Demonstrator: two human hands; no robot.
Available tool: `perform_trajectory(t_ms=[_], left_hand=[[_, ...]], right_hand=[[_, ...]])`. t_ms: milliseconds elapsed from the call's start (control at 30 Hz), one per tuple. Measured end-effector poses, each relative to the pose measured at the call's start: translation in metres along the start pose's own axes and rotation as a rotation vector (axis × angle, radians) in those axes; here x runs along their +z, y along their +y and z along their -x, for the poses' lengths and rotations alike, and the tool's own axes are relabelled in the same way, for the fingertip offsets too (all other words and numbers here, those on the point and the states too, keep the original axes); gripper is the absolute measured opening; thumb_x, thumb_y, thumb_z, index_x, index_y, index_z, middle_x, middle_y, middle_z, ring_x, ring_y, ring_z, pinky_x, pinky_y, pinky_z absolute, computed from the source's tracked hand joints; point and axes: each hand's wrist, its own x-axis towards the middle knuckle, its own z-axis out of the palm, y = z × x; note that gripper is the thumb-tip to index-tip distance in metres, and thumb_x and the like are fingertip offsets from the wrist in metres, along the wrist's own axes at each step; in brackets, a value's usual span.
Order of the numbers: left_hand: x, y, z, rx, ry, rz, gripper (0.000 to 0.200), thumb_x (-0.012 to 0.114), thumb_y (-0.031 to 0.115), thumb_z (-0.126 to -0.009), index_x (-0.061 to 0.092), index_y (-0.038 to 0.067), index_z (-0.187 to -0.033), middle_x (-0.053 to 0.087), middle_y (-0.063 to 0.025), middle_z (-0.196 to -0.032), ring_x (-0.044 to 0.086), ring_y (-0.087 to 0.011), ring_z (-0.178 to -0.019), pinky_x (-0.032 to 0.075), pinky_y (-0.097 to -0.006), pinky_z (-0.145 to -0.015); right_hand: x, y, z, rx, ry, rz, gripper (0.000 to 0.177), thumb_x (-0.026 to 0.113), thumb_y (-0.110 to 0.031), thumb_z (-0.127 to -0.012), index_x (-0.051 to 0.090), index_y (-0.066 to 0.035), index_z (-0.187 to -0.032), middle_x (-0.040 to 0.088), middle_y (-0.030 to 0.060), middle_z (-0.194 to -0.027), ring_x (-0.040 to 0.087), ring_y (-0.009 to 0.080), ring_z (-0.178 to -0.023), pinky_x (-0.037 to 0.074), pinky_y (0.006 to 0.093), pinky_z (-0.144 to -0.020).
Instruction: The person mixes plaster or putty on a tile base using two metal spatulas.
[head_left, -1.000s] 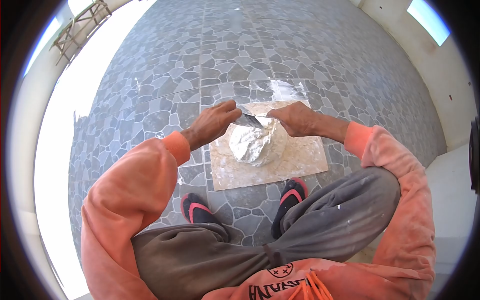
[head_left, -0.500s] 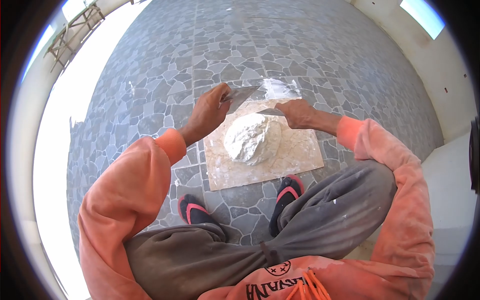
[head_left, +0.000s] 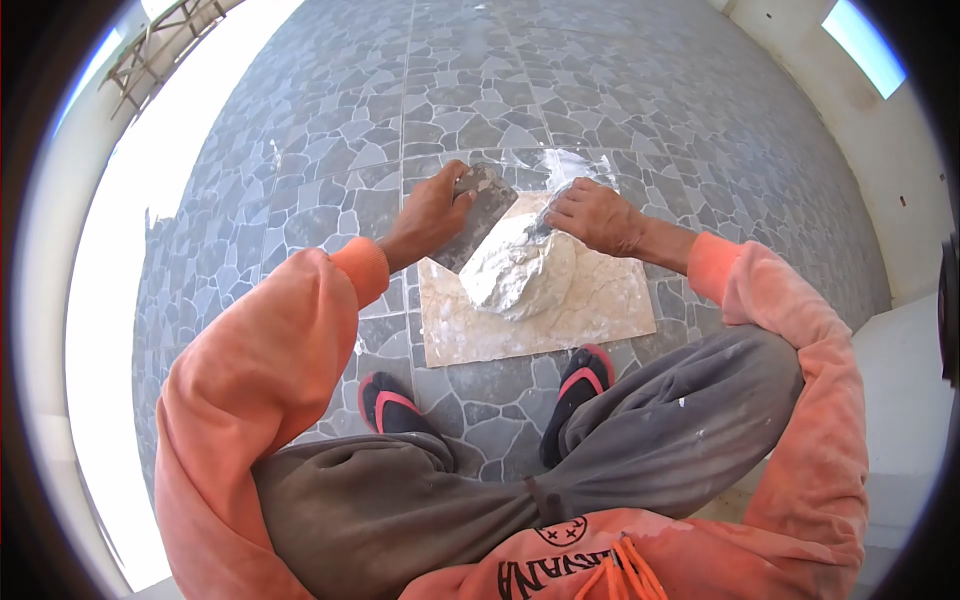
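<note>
My left hand (head_left: 435,214) grips a wide, flat metal scraper (head_left: 484,214) by its edge, its grey, smeared face turned up beside the heap. My right hand (head_left: 597,218) is closed round a putty knife (head_left: 546,214); its blade meets the upper right of a mound of white putty (head_left: 512,278), and the handle is hidden in the fingers. The mound sits on a beige marbled board (head_left: 490,342) that lies on the floor between my feet and hands.
Grey stone-patterned tiles (head_left: 300,220) cover the floor. A white smear (head_left: 578,168) lies just beyond the board. My sandalled feet (head_left: 393,405) are close to its near edge. A wooden frame (head_left: 160,50) stands far left, and a pale wall (head_left: 820,130) runs along the right.
The scraper in my left hand has turned to show its broad face and come down by the mound's left side. My right hand has rotated, bringing the putty knife onto the putty.
</note>
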Motion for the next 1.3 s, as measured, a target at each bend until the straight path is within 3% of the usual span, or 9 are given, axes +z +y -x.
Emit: perform_trajectory(t_ms=[33,267,667,900,1000,1167,1300], left_hand=[[0.001,0.003,-0.001,0.006,-0.017,-0.020,0.034,0.058,0.017,-0.091,0.052,0.001,-0.121,0.067,-0.0222,-0.100,0.066,-0.0348,-0.090,0.049,-0.0421,-0.080],[0.026,0.017,-0.002,0.064,-0.069,-0.034,0.036,0.057,0.016,-0.090,0.051,-0.002,-0.122,0.064,-0.0289,-0.111,0.062,-0.0460,-0.102,0.047,-0.0490,-0.089],[0.028,-0.020,-0.002,-0.072,-0.111,-0.101,0.037,0.058,0.017,-0.090,0.051,-0.004,-0.121,0.065,-0.0291,-0.104,0.062,-0.0447,-0.099,0.047,-0.0483,-0.086],[0.013,-0.022,0.003,0.181,-0.188,-0.194,0.017,0.063,0.007,-0.086,0.056,0.001,-0.100,0.066,-0.0205,-0.094,0.063,-0.0409,-0.089,0.048,-0.0467,-0.077],[0.013,-0.021,0.005,0.305,-0.200,-0.235,0.011,0.062,0.004,-0.086,0.056,0.001,-0.094,0.064,-0.0169,-0.092,0.063,-0.0380,-0.084,0.048,-0.0455,-0.073],[0.011,-0.009,0.004,0.441,-0.210,-0.293,0.007,0.061,0.005,-0.089,0.055,0.002,-0.091,0.060,-0.0126,-0.090,0.062,-0.0338,-0.078,0.048,-0.0447,-0.068],[0.012,-0.005,0.002,0.435,-0.233,-0.285,0.005,0.056,0.008,-0.091,0.053,0.004,-0.089,0.058,-0.0129,-0.089,0.060,-0.0360,-0.077,0.047,-0.0471,-0.066]], right_hand=[[-0.001,0.000,-0.001,-0.010,0.016,0.019,0.012,0.058,-0.012,-0.085,0.063,-0.008,-0.096,0.066,0.0055,-0.092,0.064,0.0200,-0.091,0.047,0.0360,-0.085],[-0.014,-0.001,-0.009,-0.033,0.091,0.096,0.011,0.059,-0.012,-0.084,0.062,-0.008,-0.094,0.064,0.0052,-0.087,0.064,0.0198,-0.087,0.047,0.0349,-0.084],[-0.016,0.001,-0.006,0.168,0.091,-0.053,0.018,0.062,-0.006,-0.076,0.061,-0.005,-0.094,0.064,0.0094,-0.084,0.065,0.0262,-0.081,0.050,0.0373,-0.073],[-0.023,-0.001,-0.010,0.728,-0.246,-0.292,0.025,0.054,-0.011,-0.080,0.058,0.004,-0.100,0.066,0.0243,-0.085,0.067,0.0373,-0.081,0.054,0.0490,-0.068],[-0.026,-0.005,-0.012,0.779,-0.217,-0.368,0.029,0.051,-0.016,-0.083,0.057,0.006,-0.101,0.066,0.0293,-0.086,0.067,0.0404,-0.083,0.054,0.0492,-0.072],[-0.028,-0.009,-0.017,0.731,-0.236,-0.422,0.034,0.050,-0.017,-0.083,0.057,0.007,-0.105,0.066,0.0293,-0.086,0.067,0.0426,-0.082,0.053,0.0496,-0.074],[-0.032,-0.013,-0.020,0.670,-0.295,-0.426,0.034,0.052,-0.016,-0.082,0.056,0.007,-0.105,0.066,0.0279,-0.086,0.067,0.0420,-0.082,0.054,0.0491,-0.074]])
